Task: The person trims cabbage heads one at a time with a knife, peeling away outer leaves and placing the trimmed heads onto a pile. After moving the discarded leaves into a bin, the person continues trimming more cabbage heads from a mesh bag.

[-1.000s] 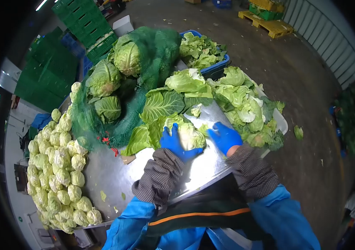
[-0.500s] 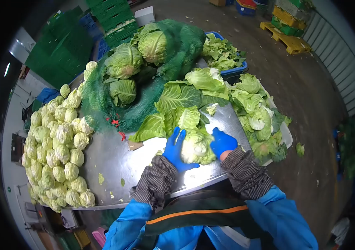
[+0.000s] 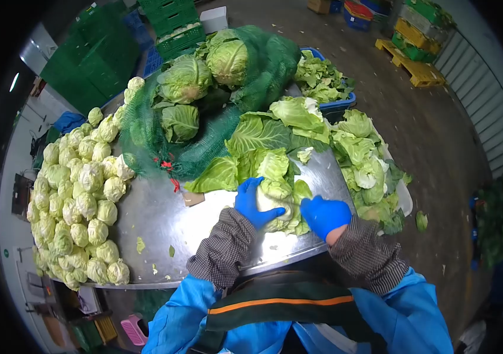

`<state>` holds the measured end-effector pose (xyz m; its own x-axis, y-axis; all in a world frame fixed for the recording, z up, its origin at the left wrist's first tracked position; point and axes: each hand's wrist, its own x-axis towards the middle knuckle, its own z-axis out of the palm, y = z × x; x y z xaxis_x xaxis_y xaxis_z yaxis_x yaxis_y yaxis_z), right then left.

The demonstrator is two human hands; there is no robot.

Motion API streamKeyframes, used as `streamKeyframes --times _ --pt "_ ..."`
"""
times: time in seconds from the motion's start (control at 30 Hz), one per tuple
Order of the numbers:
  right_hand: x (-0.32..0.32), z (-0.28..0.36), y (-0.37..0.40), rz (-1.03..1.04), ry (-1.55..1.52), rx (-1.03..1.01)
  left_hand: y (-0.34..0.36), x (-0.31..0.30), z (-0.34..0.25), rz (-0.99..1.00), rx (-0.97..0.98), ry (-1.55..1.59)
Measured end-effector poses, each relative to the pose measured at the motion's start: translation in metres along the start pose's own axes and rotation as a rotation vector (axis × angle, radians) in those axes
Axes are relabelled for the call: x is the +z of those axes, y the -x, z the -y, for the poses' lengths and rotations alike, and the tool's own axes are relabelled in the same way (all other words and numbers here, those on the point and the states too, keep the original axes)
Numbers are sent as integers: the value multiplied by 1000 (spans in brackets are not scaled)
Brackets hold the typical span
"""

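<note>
A pale green cabbage (image 3: 276, 199) with loosened outer leaves sits near the front edge of the metal table (image 3: 163, 227). My left hand (image 3: 254, 205), in a blue glove, grips it from the left, thumb across its near side. On its right, my gloved right hand (image 3: 326, 217) is closed against a cabbage leaf (image 3: 301, 191) that stands out from the head; the fingertips are partly hidden. Large loose leaves (image 3: 257, 134) lie just behind the cabbage. A green net bag (image 3: 216, 150) with several whole cabbages (image 3: 185, 79) lies farther back.
Many trimmed cabbages (image 3: 86, 205) are heaped along the table's left side. Loose leaves fill a white container (image 3: 403, 197) at the right edge and a blue crate (image 3: 340, 105) behind. Green crates (image 3: 172, 23) and a yellow pallet (image 3: 416, 68) stand farther off.
My right hand has gone from open beside the cabbage to closed at a leaf, slightly to the right. My left hand has shifted up and closed more around the head, which has turned.
</note>
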<state>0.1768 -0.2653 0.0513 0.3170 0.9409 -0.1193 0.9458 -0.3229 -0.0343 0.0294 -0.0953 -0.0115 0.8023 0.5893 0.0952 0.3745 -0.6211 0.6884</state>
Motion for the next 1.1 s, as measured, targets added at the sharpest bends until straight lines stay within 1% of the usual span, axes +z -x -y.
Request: streamKeyframes --times 0.03,0.07,0.1,0.13,0.2,0.23,0.27,0.33,0.37,0.4,0.43,0.47,0.5,0.53,0.6,0.63,0.67,0.7,0.73,0.77,0.8,0.87,0.9,0.93,1.0,1.1 --pt "7 -10 -8 -91 7 12 -3 -1 -3 14 -10 -1" --pt "16 -18 -20 -141 -10 179 -6 -2 -5 27 -22 -3" --pt "21 -36 -34 -122 -165 226 -9 -1 0 83 29 -54" --pt "13 -46 -43 -104 -320 270 -7 0 -1 90 49 -69" --pt "-4 -23 -41 -102 -439 149 -8 0 -3 109 102 -108" --pt "4 -4 -42 -138 -334 97 -11 -5 -6 180 81 -69" --pt "-3 7 -43 -68 -376 -8 -11 -6 -7 191 107 -34" --pt "-16 22 -57 22 -393 58 -11 -11 -9 211 155 36" --pt "-4 16 -71 -21 -404 90 -10 -16 -12 293 98 46" --pt "14 9 -87 -62 -413 120 -8 -14 -8 245 173 20" --pt "23 2 -96 -196 -416 170 -5 -10 0 194 246 -3" --pt "39 -13 -104 -208 -423 178 0 -7 5 143 319 -25" --pt "64 -35 -110 -164 -463 222 4 -11 9 176 306 -36" --pt "81 -49 -114 -120 -504 266 9 -17 12 207 218 6" --pt "86 -45 -104 -102 -665 304 20 -29 18 268 41 88" --pt "77 -37 -94 -89 -747 326 25 -31 21 209 -7 124" --pt "67 -26 -87 -24 -796 314 24 -32 23 242 -78 114" --pt "42 -6 -79 45 -843 301 21 -36 19 275 -151 106" --pt "31 5 -77 89 -828 224 16 -37 16 308 -222 98" --pt "31 16 -79 5 -693 161 10 -32 18 299 -113 15" --pt "30 24 -81 -81 -557 101 7 -28 13 285 -88 -57" --pt "20 26 -92 10 -493 81 1 -23 0 259 -30 -199" --pt "15 22 -97 55 -460 71 -2 -28 -9 304 -72 -216" --pt "17 18 -102 52 -495 57 -2 -27 -10 298 -58 -177" --pt "32 10 -112 50 -564 21 2 -26 -9 282 -39 -98" --pt "77 -19 -114 188 -450 27 18 -22 -1 200 122 -71"
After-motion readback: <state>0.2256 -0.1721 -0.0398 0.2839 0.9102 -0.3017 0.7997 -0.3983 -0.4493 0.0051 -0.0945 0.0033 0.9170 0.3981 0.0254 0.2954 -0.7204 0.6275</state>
